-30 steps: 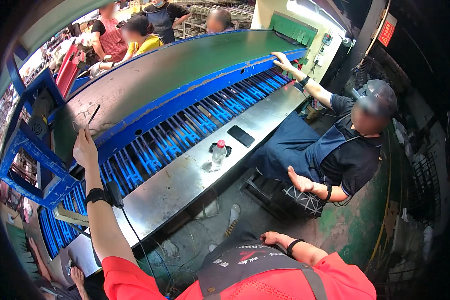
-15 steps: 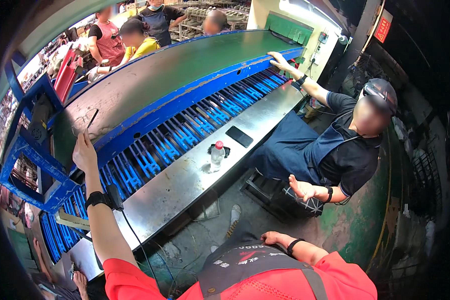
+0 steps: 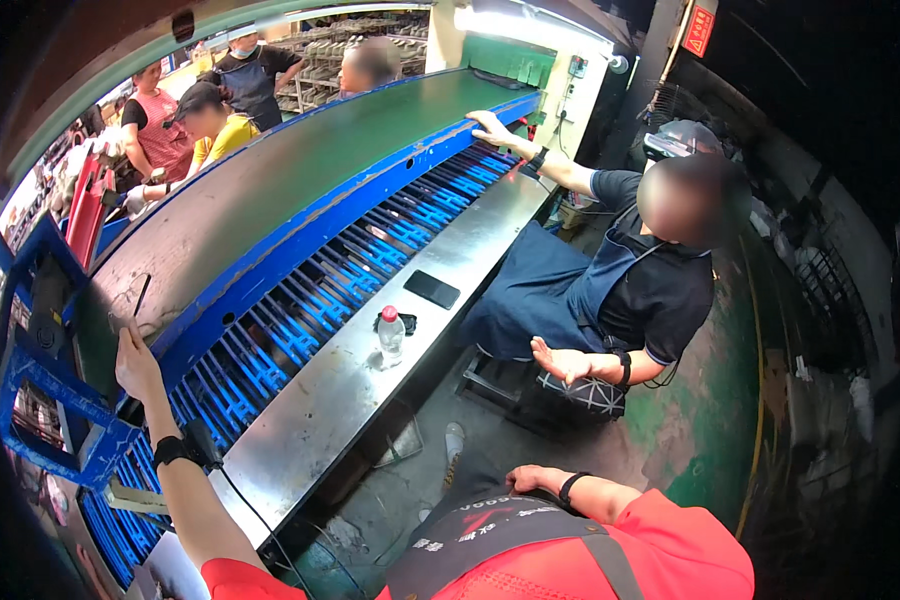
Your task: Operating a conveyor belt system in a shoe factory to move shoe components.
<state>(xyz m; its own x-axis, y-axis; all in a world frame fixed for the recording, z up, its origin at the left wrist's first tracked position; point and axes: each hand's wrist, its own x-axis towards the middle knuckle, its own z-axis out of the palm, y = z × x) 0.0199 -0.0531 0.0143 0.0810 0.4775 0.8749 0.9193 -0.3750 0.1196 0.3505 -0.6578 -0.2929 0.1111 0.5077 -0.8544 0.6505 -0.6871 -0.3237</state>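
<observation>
My left hand (image 3: 135,362) reaches up to the near edge of the long green conveyor belt (image 3: 300,170), fingers resting on it beside a thin dark stick (image 3: 141,295); it holds nothing. A black band sits on that wrist. My right hand (image 3: 530,478) lies low against my dark apron, fingers loosely curled and nothing in them. Between us and the belt runs a steel shelf (image 3: 310,420) with a small plastic bottle (image 3: 391,335) with a red cap and a black phone (image 3: 432,289) on it.
A seated person in a dark apron (image 3: 650,280) at my right stretches a hand (image 3: 490,128) onto the belt's edge. Blue slatted racks (image 3: 300,320) run under the belt. Several people (image 3: 210,120) work on the far side. A blue frame (image 3: 40,400) stands at left.
The view has swung, so everything sits lower and more to the left in the picture. My left hand stays on the belt's edge; my right hand has not moved. The seated person leans in slightly.
</observation>
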